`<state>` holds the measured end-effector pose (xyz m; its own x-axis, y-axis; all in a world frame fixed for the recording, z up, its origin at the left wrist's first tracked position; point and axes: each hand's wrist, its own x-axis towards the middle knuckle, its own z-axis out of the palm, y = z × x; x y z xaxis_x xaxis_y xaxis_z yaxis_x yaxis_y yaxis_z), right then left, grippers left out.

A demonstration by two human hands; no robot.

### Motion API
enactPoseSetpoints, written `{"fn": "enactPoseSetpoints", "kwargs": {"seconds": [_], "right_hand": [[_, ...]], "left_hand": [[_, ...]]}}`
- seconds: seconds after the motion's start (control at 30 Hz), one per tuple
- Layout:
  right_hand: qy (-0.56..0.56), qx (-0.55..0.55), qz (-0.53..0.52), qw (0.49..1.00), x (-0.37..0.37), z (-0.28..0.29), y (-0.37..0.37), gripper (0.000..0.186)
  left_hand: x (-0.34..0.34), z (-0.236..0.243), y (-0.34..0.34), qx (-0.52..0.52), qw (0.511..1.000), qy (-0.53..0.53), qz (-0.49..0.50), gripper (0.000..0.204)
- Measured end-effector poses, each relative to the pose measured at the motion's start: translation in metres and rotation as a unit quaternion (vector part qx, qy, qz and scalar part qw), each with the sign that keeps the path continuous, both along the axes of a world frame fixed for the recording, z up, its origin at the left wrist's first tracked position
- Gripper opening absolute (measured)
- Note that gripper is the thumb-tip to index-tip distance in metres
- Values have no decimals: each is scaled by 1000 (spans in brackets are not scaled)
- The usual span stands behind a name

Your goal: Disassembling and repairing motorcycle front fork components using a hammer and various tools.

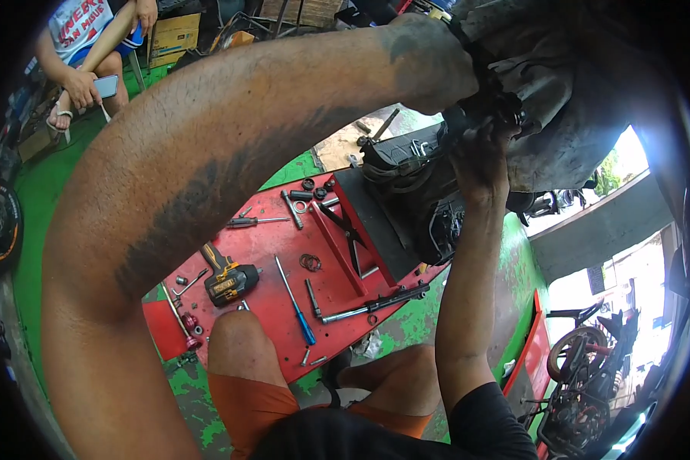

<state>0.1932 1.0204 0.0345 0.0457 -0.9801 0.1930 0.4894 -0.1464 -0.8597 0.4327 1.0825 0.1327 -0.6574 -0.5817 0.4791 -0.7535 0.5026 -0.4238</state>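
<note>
My left arm arches across the view. At its far end, my left hand [437, 65] reaches up to a dark, greasy assembly at the upper right, and its fingers are lost in the shadow. From the lower right, my right hand [481, 149] reaches the same spot, its fingers closed round a small black part [506, 111] whose kind I cannot make out. Beside both hands hangs a large grey-black, dirty surface [548, 92]. Under them are dark motorcycle-like parts with cables [402, 157] and a black block-shaped piece [379, 226].
Before my knees, a red work platform [272, 322] carries a yellow-black impact wrench [230, 282], a blue-handled screwdriver [305, 328], a long ratchet wrench [360, 310] and several sockets [308, 185]. A seated person [84, 84] holds a phone at upper left. A motorcycle [586, 368] stands at right.
</note>
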Motion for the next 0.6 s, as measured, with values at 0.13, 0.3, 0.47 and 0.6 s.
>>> {"fn": "enactPoseSetpoints", "kwargs": {"seconds": [0.13, 0.3, 0.47, 0.6], "right_hand": [[-97, 20, 24, 995, 5, 2, 6, 14], [-114, 47, 2, 992, 15, 6, 12, 13], [-88, -68, 257, 960, -24, -3, -7, 18], [-96, 9, 86, 992, -3, 3, 8, 24]], "left_hand": [[-5, 0, -10, 52, 998, -28, 0, 19], [8, -10, -6, 59, 997, 55, 22, 21], [6, 8, 13, 49, 998, -5, 33, 20], [35, 29, 27, 44, 997, -23, -60, 23]]}}
